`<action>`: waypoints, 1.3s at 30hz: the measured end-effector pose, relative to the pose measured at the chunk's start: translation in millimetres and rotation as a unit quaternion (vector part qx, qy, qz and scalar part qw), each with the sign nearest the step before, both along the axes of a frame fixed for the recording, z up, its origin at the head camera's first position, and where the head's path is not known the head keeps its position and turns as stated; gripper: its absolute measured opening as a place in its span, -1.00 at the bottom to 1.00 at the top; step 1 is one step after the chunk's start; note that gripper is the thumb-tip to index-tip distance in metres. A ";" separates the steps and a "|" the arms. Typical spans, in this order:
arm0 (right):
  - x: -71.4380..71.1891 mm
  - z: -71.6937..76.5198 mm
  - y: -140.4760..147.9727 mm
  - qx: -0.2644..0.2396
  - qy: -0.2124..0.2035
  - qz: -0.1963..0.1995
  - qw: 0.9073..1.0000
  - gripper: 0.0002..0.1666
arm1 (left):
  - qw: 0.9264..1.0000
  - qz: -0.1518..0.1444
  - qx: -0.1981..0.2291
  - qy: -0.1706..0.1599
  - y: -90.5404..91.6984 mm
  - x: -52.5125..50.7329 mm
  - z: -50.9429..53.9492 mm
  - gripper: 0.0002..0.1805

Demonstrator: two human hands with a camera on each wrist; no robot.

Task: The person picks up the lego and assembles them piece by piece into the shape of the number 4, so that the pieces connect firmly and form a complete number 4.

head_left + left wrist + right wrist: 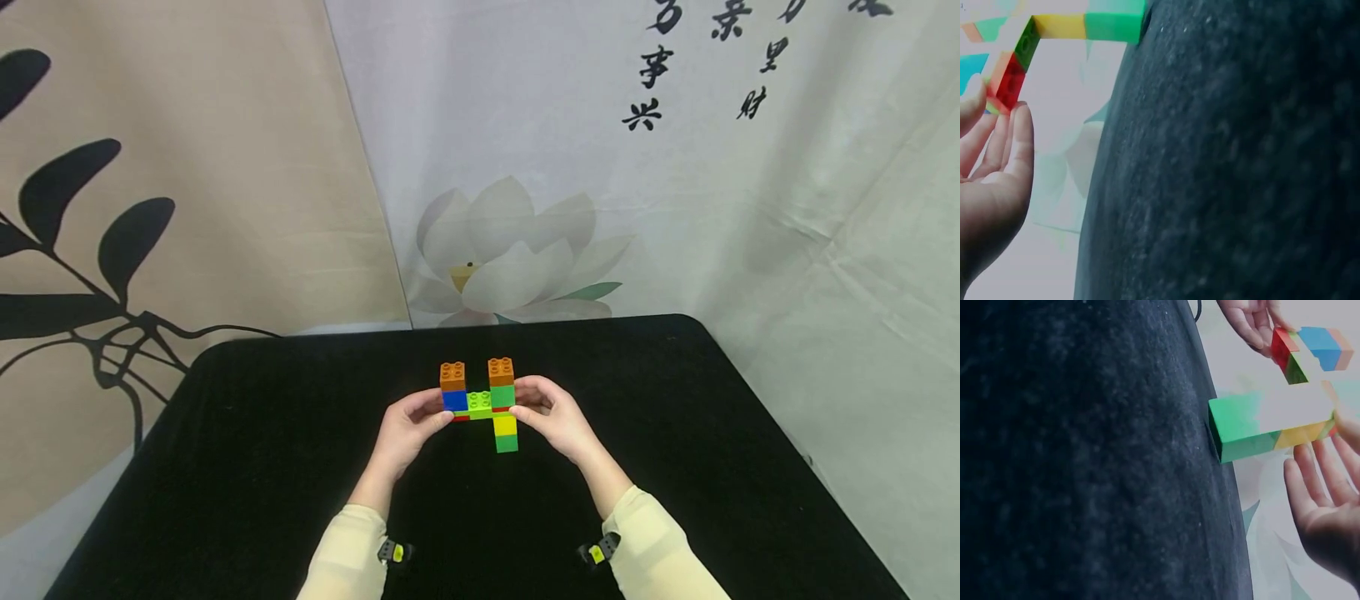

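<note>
Between the two hands is a joined structure of toy building bricks. Its left column has an orange brick above a blue brick, with red below. A lime green brick bridges to the taller right column, where another orange brick tops green, red, yellow and green ones. My left hand pinches the left end between thumb and fingers. On the right column, my right hand pinches near its middle. The lowest green brick reaches down to the black surface; whether it bears weight there, I cannot tell.
A black cloth-covered table lies under the hands. Behind it hangs a pale curtain with a lotus print and dark characters. Both cuffs carry a small dark wrist device; one is the left device.
</note>
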State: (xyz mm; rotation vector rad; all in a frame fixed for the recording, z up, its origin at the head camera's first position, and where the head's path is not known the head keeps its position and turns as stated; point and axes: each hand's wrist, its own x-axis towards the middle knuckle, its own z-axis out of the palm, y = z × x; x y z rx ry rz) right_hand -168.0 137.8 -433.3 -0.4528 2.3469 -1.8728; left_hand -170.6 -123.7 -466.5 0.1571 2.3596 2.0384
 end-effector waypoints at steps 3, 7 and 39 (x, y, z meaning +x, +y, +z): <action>5.6 7.3 0.8 0.002 0.005 0.000 1.000 -0.56 | 1.000 -0.001 0.010 -0.001 2.7 0.8 -0.2 -0.61; 0.7 -6.8 4.8 -0.004 -0.001 -0.008 1.000 -0.55 | 0.999 -0.003 0.032 0.003 6.7 1.3 -1.8 -0.60; -8.3 -39.6 4.5 -0.038 -0.086 -0.019 0.995 -0.38 | 0.993 0.056 0.060 -0.087 21.3 1.9 -11.6 -0.49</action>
